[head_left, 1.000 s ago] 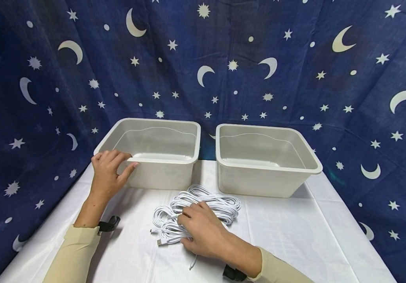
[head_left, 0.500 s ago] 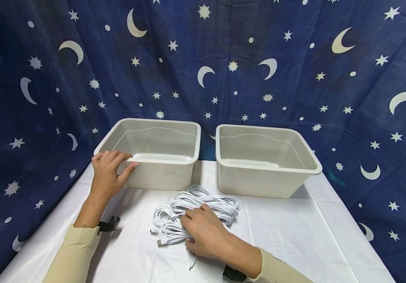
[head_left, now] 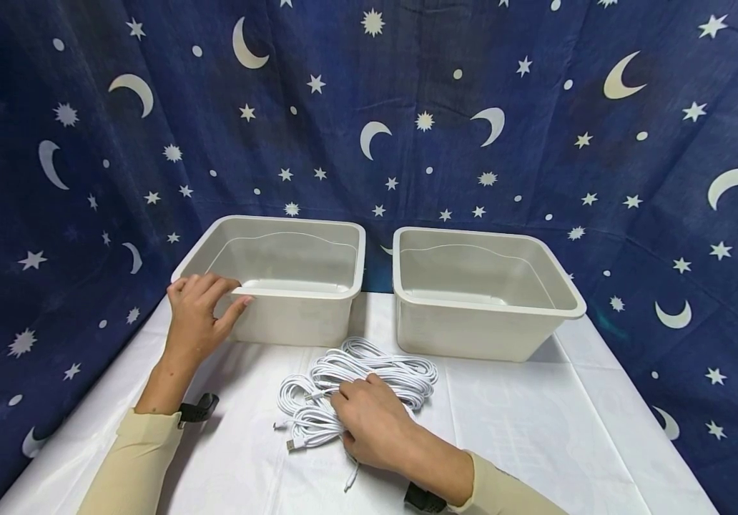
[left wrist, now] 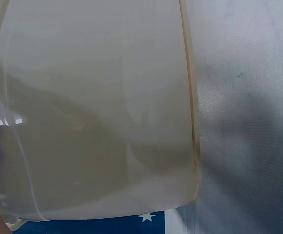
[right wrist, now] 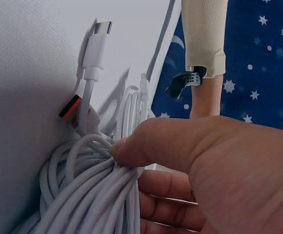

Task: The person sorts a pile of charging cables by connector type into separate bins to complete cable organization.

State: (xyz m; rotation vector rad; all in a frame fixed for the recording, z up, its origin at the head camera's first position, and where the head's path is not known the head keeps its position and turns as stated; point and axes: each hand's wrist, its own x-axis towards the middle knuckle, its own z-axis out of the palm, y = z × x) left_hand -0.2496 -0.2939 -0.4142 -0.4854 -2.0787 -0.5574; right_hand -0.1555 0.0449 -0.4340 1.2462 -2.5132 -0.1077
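Note:
Two coils of white USB cable (head_left: pixel 378 368) lie against each other on the table, with a USB-A plug (head_left: pixel 294 444) and a small USB-C plug (right wrist: pixel 96 46) sticking out of the loops. My right hand (head_left: pixel 375 422) rests over the nearer coil. In the right wrist view its thumb (right wrist: pixel 146 141) presses on the cable strands, the fingers curled on the other side. My left hand (head_left: pixel 198 311) grips the near rim of the left plastic bin (head_left: pixel 292 315), thumb outside and fingers over the edge. Only a sliver of that hand shows in the left wrist view.
A matching plastic bin (head_left: pixel 465 332) stands to the right, a narrow gap from the left one. Both are behind the cables on a white tablecloth (head_left: pixel 523 429). A dark blue curtain (head_left: pixel 433 86) with moons and stars hangs close behind and at the sides.
My right hand has shifted slightly to the right over the coil, its thumb drawing in against the strands. The nearer USB plug has nudged a little. My left hand stays on the bin rim.

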